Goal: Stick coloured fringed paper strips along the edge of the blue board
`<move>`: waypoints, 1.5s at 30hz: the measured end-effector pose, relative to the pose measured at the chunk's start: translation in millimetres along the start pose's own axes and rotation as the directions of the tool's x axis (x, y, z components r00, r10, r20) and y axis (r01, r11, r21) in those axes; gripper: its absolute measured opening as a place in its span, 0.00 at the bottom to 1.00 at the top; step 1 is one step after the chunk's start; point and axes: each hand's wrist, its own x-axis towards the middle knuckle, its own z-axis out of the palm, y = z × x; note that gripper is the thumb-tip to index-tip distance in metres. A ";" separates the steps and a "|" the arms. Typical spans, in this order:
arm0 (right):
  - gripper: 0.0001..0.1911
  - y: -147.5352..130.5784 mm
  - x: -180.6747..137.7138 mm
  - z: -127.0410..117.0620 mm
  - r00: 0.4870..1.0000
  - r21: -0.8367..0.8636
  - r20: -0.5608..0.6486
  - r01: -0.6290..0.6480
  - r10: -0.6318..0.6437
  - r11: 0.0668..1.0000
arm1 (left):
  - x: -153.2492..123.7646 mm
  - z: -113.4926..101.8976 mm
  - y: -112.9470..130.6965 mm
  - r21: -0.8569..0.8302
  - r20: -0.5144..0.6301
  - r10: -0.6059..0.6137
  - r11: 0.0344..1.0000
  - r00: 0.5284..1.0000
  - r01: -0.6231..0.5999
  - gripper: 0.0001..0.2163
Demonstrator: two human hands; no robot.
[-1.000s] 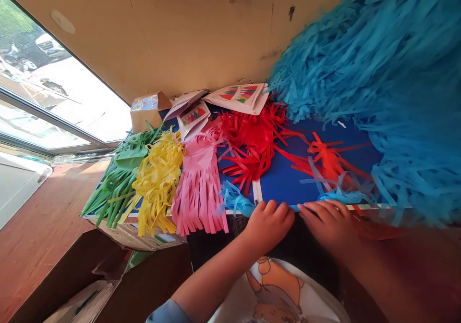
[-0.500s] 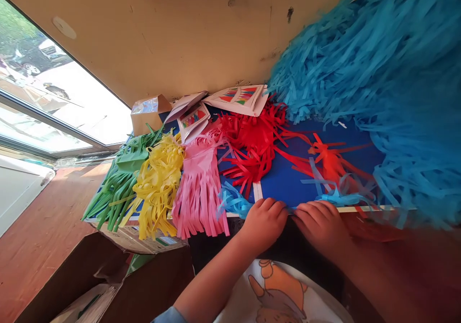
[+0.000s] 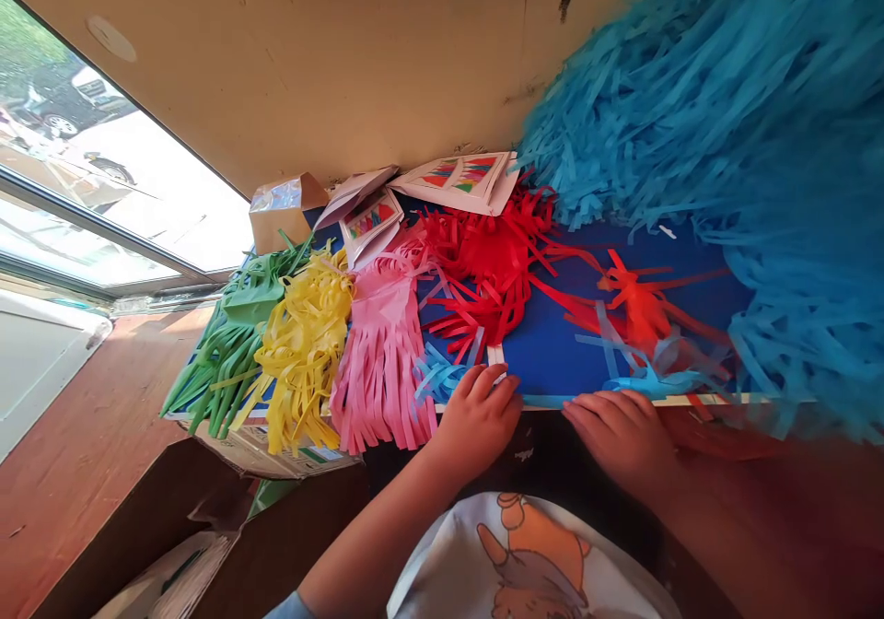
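A blue tissue paper tassel (image 3: 543, 401) lies along the table's front edge, its narrow middle stretched between my two hands. My left hand (image 3: 482, 414) curls closed around its left part, beside the loose fringe (image 3: 440, 375). On the other side, my right hand (image 3: 622, 430) has its fingers bent down over the strip, near the right-hand fringe (image 3: 656, 382). The fingertips of both hands are partly hidden. Just behind the right hand lies an orange-red tassel (image 3: 639, 306).
Green (image 3: 252, 324), yellow (image 3: 304, 343), pink (image 3: 387, 352) and red fringed paper (image 3: 487, 260) lies across the blue tabletop (image 3: 552, 352). A large heap of blue fringe (image 3: 725, 103) fills the right. Printed packets (image 3: 462, 181) lean by the wall. An open cardboard box (image 3: 158, 527) stands lower left.
My left hand has slid left along the blue tassel, so a gap with the narrow strip now shows between the hands. The right hand is nearly still.
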 end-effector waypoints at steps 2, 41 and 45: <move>0.09 1.1 -1.4 0.6 0.999 0.005 0.026 0.037 -0.037 0.999 | -2.7 -1.6 -2.2 0.012 0.028 0.005 1.000 1.000 -0.005 0.06; 0.10 27.9 26.5 -26.0 0.977 -0.074 0.199 -0.063 0.076 0.995 | 1.6 -4.8 -9.8 -0.150 0.177 -0.093 0.981 0.980 0.120 0.06; 0.12 29.3 27.7 -23.9 0.968 -0.049 0.225 -0.102 0.111 0.994 | -0.9 -4.6 -10.1 -0.170 0.187 -0.117 0.974 0.975 0.150 0.07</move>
